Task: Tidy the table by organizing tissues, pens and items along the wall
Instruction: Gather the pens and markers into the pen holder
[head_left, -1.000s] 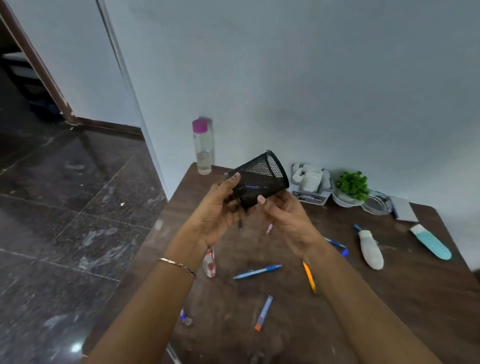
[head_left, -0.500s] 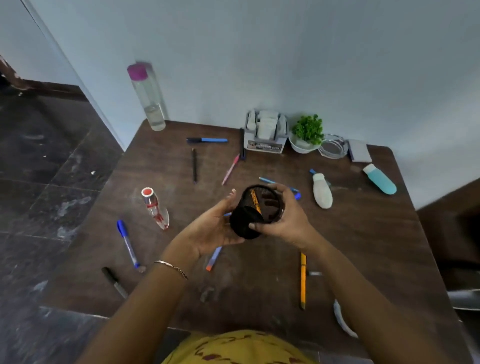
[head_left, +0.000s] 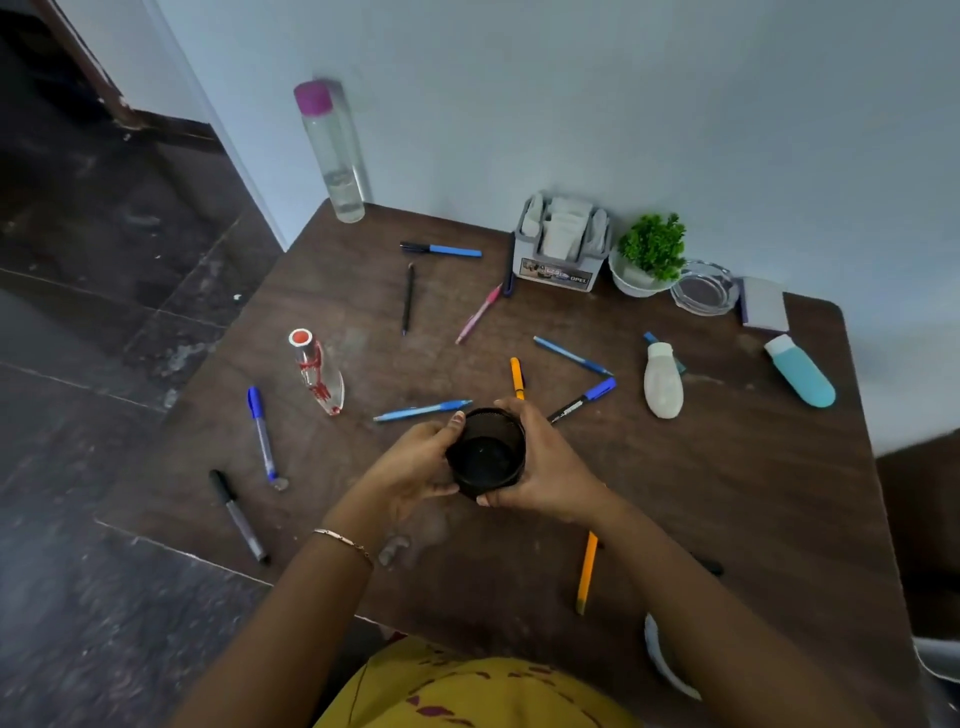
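Fingers (head_left: 457, 420) of the left hand (head_left: 415, 462) and right hand (head_left: 550, 467) curl round the black mesh pen holder (head_left: 485, 454) at mid-worktop (head_left: 727, 493). Tilted a moment ago, it now faces mouth-up and looks empty, ready for the orange pen (head_left: 516, 376) at its 12 o'clock.

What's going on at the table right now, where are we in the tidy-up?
A person grips a black mesh pen cup with both hands, left hand and right hand curled round its sides, mouth up. It looks empty. Pens and markers lie scattered across the table, none collected yet. The tissue holder, potted plant and clear bottle stand along the wall.
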